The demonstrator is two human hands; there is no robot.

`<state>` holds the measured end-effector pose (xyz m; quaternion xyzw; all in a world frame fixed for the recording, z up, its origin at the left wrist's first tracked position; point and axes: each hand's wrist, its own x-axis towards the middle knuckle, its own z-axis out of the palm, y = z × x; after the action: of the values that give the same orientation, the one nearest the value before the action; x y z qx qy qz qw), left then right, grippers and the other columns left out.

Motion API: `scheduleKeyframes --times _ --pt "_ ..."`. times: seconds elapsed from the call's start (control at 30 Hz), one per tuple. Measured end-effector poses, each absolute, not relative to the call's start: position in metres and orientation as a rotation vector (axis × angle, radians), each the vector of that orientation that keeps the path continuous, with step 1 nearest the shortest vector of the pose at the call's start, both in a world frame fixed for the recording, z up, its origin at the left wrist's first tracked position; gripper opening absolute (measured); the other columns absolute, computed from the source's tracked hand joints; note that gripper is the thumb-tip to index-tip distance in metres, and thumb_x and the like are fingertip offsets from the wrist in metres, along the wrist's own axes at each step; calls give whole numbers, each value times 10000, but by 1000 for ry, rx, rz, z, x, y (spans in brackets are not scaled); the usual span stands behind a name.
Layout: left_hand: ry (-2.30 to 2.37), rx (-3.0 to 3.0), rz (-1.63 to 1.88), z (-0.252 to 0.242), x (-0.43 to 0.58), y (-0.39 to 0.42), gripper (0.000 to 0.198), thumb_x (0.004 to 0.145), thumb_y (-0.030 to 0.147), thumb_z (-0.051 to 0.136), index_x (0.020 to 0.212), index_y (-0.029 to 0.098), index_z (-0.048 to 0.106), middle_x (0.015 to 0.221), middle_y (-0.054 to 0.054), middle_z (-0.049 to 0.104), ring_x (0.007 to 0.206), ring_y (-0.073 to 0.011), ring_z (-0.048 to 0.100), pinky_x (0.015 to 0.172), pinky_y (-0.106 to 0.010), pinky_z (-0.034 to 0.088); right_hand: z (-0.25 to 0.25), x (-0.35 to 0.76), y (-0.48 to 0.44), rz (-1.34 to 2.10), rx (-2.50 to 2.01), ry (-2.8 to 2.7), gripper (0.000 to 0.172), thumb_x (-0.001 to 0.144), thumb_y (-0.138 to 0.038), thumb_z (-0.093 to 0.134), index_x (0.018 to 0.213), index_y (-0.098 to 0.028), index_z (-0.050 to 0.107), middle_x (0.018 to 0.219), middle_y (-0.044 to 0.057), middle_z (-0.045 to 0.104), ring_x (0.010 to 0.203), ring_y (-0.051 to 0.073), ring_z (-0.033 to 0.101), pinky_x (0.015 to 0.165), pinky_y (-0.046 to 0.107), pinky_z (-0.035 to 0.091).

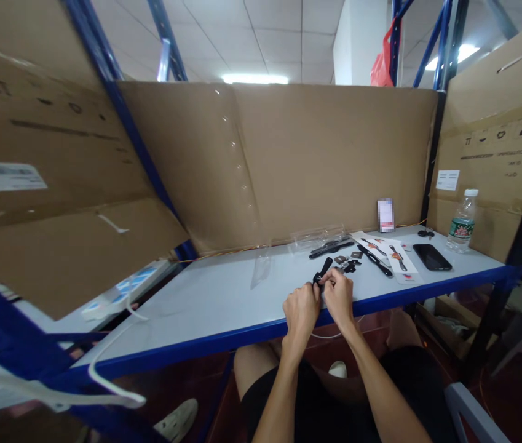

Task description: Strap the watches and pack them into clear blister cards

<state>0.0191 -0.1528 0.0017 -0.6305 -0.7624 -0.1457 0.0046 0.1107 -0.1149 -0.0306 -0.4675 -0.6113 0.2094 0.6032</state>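
My left hand (302, 304) is closed around a black two-handled tool that looks like a spokeshave (326, 268), held above the table's front edge. One of its handles points up and away from me. At its middle, the fingers of my right hand (338, 292) are pinched together; what they hold there is hidden. Just beyond my right hand lie small black and metal parts (350, 264). More black spokeshave bodies (332, 247) rest farther back, and another long black one (375, 261) lies to the right.
Printed cards (398, 258) lie right of the parts, near a black phone (432, 257), keys (425, 234) and a water bottle (462, 223). A lit phone (385, 215) leans at the back. Clear plastic bags (261, 267) lie left. Cardboard (334, 154) walls the grey table (209, 301).
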Motion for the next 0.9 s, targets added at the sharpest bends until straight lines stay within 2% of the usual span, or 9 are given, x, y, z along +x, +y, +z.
scheduleKeyframes --times 0.17,0.27,0.33,0.43,0.6,0.77,0.9 --pt "-2381 -1975 -451 2 19 -153 496 1061 364 302 1110 157 750 1067 -204 764 990 -310 730 775 -353 467 -30 111 -116 468 -1064 -1405 215 748 -122 418 769 -252 588 836 31 750 756 217 700 682 289 519" --pt "-2375 -1979 -451 3 20 -154 495 1060 357 302 1099 154 752 1070 -206 762 997 -313 728 784 -358 473 -28 112 -120 590 -970 -1396 219 773 -157 405 793 -244 605 895 29 758 612 182 658 531 261 485" --pt "-2371 -1983 -451 3 20 -155 499 1060 359 300 1097 152 752 1068 -207 761 1004 -314 726 788 -358 476 -27 113 -122 667 -943 -1385 215 774 -175 404 777 -235 610 840 22 746 495 156 594 456 251 442" --pt "-2368 -1980 -452 3 20 -155 498 1060 367 304 1097 153 752 1066 -207 760 1007 -316 727 793 -359 480 -27 113 -122 648 -990 -1397 203 751 -163 408 719 -233 596 732 8 713 481 148 576 473 239 439" --pt "-2362 -1961 -445 1 20 -153 502 1062 371 299 1079 159 754 1051 -201 764 997 -323 733 789 -366 489 -28 113 -117 517 -1107 -1408 199 740 -123 403 693 -232 562 743 21 723 581 169 636 572 245 476" --pt "-2369 -1974 -441 3 20 -154 491 1061 362 306 1075 159 753 1054 -198 767 1008 -339 733 781 -377 491 -27 113 -119 659 -988 -1386 190 762 -138 396 722 -216 564 930 43 777 431 118 564 509 247 476" --pt "-2382 -1966 -438 6 21 -155 474 1055 335 319 1080 153 756 1069 -202 763 1017 -347 730 791 -385 489 -27 113 -119 733 -963 -1328 166 749 -161 412 693 -210 560 869 38 774 395 108 549 453 230 455"
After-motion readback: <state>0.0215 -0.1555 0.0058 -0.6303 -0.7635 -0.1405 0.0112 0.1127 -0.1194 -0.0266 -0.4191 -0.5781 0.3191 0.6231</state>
